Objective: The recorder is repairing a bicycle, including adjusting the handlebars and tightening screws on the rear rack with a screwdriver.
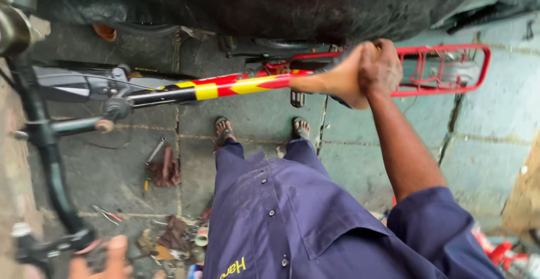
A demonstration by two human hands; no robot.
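Your right hand [378, 68] is clamped down on the tan saddle [337, 79] of the bicycle, its fingers curled over the top of the seat and closed on it, with your forearm running straight down from the blue sleeve. The saddle sits between the black, yellow and red painted top tube [225, 88] on one side and the red wire rear carrier rack [444, 68] on the other, so the bicycle lies across your view just beyond your sandalled feet [224, 128].

Your left hand [107, 259] is at the bottom left edge, blurred, right beside the black handlebar [48, 161] and its grip end; only a finger or two show, and you cannot tell from here whether the fingers are wrapped round the bar or loose beside it.

Beneath the bicycle is a grey stone-slab floor [478, 144]. On it, near your feet, lie a reddish-brown rag [164, 172] with a slim metal tool across it, a pair of small pliers with red handles [107, 214], and a heap of scraps and small parts [177, 239]. A dark tarpaulin [281, 0] covers something along the far side, just past the bicycle. Your dark blue work shirt [292, 217] fills the lower middle of the view.
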